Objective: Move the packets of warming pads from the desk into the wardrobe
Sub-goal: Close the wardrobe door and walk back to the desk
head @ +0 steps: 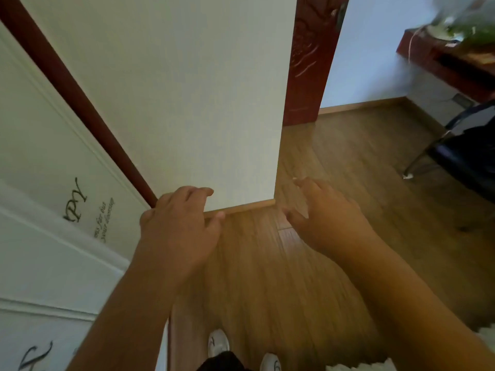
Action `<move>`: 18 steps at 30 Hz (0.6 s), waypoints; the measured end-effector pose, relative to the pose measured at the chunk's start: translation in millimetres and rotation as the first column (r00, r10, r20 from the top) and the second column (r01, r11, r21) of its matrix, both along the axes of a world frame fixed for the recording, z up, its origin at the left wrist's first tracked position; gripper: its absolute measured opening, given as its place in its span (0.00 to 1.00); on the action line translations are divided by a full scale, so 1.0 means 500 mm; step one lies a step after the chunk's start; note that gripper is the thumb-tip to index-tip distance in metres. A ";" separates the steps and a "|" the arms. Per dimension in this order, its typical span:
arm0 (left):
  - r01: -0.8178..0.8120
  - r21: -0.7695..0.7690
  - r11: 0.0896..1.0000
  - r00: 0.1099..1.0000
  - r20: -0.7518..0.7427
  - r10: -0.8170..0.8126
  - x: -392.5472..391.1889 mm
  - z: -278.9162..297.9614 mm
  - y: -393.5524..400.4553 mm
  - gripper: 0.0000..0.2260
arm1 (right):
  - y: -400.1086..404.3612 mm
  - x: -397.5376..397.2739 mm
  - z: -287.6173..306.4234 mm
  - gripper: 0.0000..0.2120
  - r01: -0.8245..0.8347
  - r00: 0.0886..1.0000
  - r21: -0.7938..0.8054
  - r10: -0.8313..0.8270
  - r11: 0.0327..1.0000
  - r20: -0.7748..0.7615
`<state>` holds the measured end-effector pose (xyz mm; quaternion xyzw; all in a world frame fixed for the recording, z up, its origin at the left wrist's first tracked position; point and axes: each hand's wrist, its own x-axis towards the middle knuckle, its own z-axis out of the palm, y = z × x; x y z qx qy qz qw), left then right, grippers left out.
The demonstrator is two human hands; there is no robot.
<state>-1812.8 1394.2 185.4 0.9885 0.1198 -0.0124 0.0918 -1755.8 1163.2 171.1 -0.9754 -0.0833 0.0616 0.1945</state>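
My left hand [182,226] and my right hand [326,218] are both stretched out in front of me over the wooden floor, fingers loosely curled, holding nothing. The white wardrobe [40,162] with cursive lettering on its doors fills the left side, its doors closed. The red-brown desk [452,62] stands at the far upper right with blurred white and green things on it. I cannot make out any packets of warming pads.
A white wall [187,89] stands straight ahead, with a dark red door frame [308,60] to its right. A dark chair [466,153] sits under the desk at right. My white shoes [218,344] show at the bottom on the wooden floor [334,277].
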 end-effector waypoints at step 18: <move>0.381 -0.028 0.924 0.924 0.001 -0.381 0.463 -0.008 -0.041 0.29 | -0.032 0.257 0.048 0.34 0.416 0.904 -0.117 -0.424 0.902 -0.059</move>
